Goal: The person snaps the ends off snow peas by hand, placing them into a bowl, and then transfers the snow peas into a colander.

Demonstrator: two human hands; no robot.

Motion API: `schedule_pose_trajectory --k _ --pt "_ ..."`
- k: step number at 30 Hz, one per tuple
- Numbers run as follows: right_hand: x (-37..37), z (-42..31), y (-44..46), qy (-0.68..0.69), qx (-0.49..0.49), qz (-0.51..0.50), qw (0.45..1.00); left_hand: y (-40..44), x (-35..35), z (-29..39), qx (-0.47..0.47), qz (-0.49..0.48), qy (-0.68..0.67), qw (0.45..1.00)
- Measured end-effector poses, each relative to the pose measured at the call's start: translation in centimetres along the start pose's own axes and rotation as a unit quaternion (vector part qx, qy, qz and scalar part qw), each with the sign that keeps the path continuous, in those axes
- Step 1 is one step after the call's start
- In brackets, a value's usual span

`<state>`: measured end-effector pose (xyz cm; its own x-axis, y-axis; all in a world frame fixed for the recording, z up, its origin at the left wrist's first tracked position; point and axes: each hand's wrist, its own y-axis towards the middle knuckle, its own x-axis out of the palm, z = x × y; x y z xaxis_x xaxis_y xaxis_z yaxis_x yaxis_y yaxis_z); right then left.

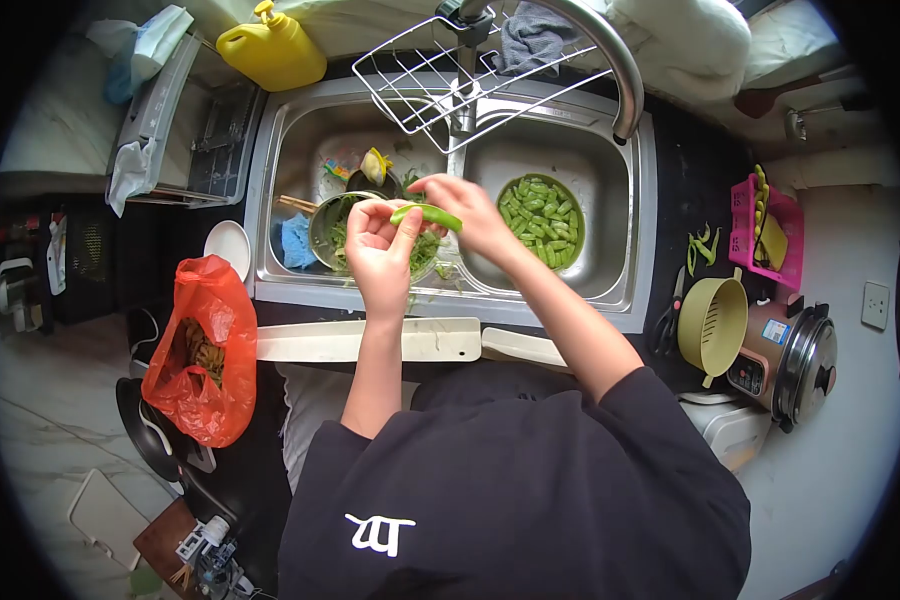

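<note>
A green bean pod (427, 216) lies across the fingers of my left hand (382, 245), pinched by the thumb, above the left sink basin. My right hand (470, 212) is just behind and right of the pod, its fingers bent; what its fingertips hold, if anything, is hidden. Below both hands, a metal bowl (322, 236) with green scraps stands in the left basin. A round green container of cut pods (542, 222) sits in the right basin (605, 180).
A wire rack (395, 85) and curved faucet (625, 90) overhang the sink. At left are a red plastic bag (232, 400) and white dish (228, 247). On the right stand a yellow-green colander (712, 330), scissors (675, 300), a pink basket (742, 215) and a cooker (770, 350).
</note>
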<state>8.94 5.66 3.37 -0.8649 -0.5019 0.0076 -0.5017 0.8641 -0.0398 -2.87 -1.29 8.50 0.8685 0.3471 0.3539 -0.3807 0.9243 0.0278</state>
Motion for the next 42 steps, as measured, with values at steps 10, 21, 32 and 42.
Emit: schedule_pose_trajectory --k 10,21,32,42 --pt "-7.4 -5.8 -8.6 -0.411 -0.134 0.066 0.899 -1.5 5.9 -2.2 -0.078 -0.180 0.219 0.956" --pt "-10.8 -7.4 -10.5 -0.488 -0.134 -0.084 0.859 -0.9 7.0 -1.4 0.051 -0.337 0.374 0.863" --pt "-12.2 1.1 -8.9 -0.539 -0.003 -0.062 0.840 -0.4 8.2 -3.1 -0.242 -0.296 0.144 0.913" --pt "-12.8 -1.8 -9.2 -0.173 0.012 0.078 0.982 0.7 7.3 -7.1 -0.417 -0.190 -0.064 0.887"
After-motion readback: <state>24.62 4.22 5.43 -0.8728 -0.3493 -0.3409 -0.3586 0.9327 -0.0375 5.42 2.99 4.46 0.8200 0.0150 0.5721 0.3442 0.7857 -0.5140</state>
